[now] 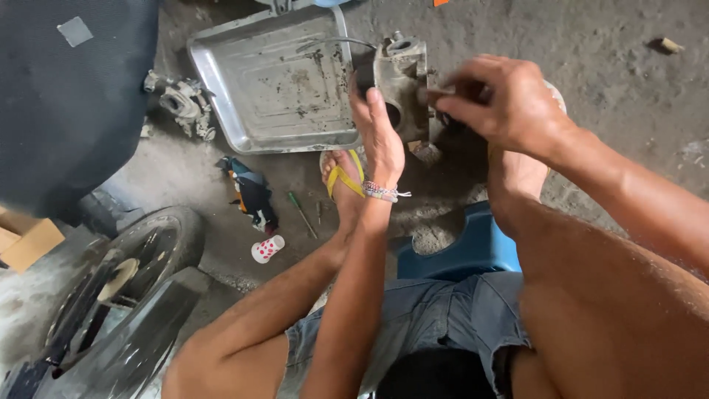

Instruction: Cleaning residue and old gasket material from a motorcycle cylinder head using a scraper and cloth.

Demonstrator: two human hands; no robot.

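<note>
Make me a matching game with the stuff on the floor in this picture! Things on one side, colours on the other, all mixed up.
Things:
1. tray
2. cup
3. sandal strap
4. stool

Colours:
A. blue
B. yellow
C. silver grey
D. white with red dots

Pairs: 1-C, 2-D, 3-B, 4-A

Grimy grey metal engine casing (pixel 402 81) stands upright on the concrete floor (pixel 591 44), right beside the dented steel tray (pixel 273 81), round openings showing.
</note>
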